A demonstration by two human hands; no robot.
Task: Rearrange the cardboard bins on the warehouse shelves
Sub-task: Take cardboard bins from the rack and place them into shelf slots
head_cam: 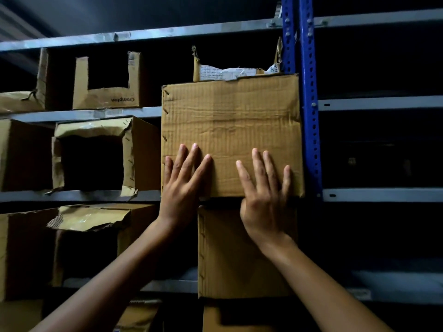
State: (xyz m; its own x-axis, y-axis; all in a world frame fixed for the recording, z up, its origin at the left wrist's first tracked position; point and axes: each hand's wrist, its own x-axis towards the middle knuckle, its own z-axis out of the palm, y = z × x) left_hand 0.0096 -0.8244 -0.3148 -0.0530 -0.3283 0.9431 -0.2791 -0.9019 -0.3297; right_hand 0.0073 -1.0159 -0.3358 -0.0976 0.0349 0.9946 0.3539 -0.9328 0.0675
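A closed brown cardboard bin (pixel 230 116) stands on the middle shelf, hard against the blue upright (pixel 309 104). My left hand (pixel 183 180) lies flat on its lower left front, fingers straight and spread. My right hand (pixel 263 190) presses flat on its lower right front, palm over the bottom edge. Directly below sits another closed bin (pixel 230 259). Behind and above the pressed bin, a torn bin with a white label (pixel 227 73) shows.
To the left are open-front bins: one printed Crompton (pixel 107 82) on the upper shelf, a torn one (pixel 93 156) on the middle shelf, a crushed one (pixel 88 236) below. Grey shelf rails (pixel 383 195) to the right of the upright front dark bays.
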